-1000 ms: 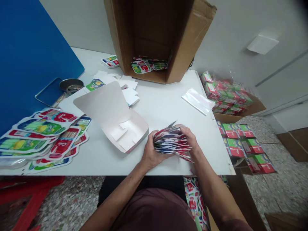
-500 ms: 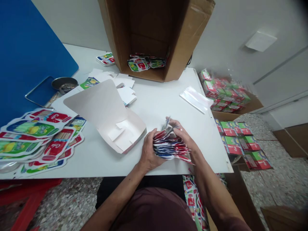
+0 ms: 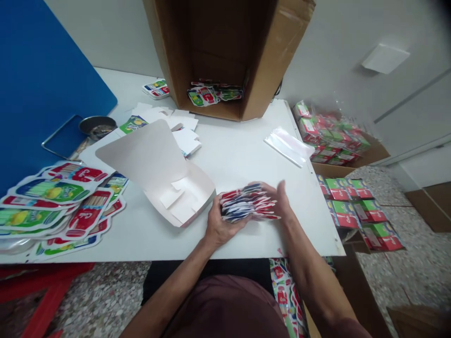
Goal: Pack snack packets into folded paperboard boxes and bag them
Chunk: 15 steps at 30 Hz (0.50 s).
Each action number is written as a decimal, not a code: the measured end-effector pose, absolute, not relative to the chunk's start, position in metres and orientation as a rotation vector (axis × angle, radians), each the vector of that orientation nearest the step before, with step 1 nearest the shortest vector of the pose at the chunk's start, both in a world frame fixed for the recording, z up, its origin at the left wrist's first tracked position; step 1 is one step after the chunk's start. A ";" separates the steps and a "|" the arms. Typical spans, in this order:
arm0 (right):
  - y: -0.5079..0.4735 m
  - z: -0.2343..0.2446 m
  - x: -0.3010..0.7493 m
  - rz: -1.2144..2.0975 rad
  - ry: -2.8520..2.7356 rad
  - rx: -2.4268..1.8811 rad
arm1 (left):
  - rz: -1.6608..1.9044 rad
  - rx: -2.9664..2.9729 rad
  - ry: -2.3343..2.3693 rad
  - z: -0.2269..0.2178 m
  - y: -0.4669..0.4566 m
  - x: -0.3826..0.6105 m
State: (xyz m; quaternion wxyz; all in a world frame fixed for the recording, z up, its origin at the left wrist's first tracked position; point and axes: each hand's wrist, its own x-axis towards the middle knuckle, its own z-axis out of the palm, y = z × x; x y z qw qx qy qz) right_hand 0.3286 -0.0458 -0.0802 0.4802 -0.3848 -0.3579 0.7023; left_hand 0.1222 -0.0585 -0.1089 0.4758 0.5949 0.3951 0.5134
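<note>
A thick stack of flat red, white and blue packets (image 3: 250,204) stands on edge above the white table, close to its front. My left hand (image 3: 219,220) is wrapped around the stack's left end, with the thumb at its side and the fingers beneath. At the opposite end is my right hand (image 3: 282,202), its thumb raised away and its fingers reaching behind the packets, partly hidden. Just left of the stack lies an open white carton (image 3: 197,188), its lid folded back and loose flaps inside.
A tall cardboard box (image 3: 275,61) with packets inside stands at the back. Bottle-shaped printed cards (image 3: 56,192) are piled on the left. A clear plastic sleeve (image 3: 289,145) lies toward the right edge. Small red-green boxes (image 3: 366,209) sit beyond the table.
My right hand has released its grip at the stack's upper right, and its thumb now points up. The packets are squared closer together and a little higher. My left hand still holds them.
</note>
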 end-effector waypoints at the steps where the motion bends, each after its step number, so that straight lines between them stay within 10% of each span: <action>1: -0.057 -0.082 0.333 1.679 -0.893 -0.930 | 1.257 1.451 0.975 -0.110 -0.059 0.123; 15: -0.071 -0.082 0.336 1.375 -1.485 -1.142 | 1.013 1.609 0.784 -0.114 -0.051 0.102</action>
